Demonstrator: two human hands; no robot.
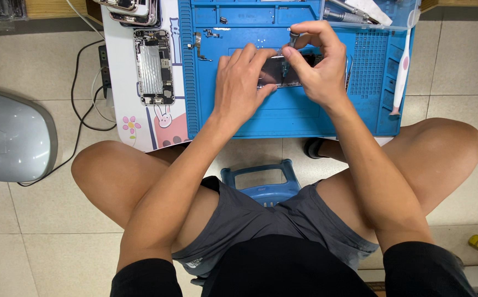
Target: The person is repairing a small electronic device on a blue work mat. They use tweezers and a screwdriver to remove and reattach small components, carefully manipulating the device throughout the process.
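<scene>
Phone [276, 71] mostly hidden — screwdriver [293, 38] tip unseen.

Low tabletop [119, 93], white w/ cartoon print, in front of my knees. On it: blue work mat [294, 118] covering most; opened phone chassis [154, 67] left of mat; stack of phone shells [134, 11] at far-left corner; clear tray [368, 14] top right; pink-white toothbrush [401, 71] along mat's right edge.
</scene>
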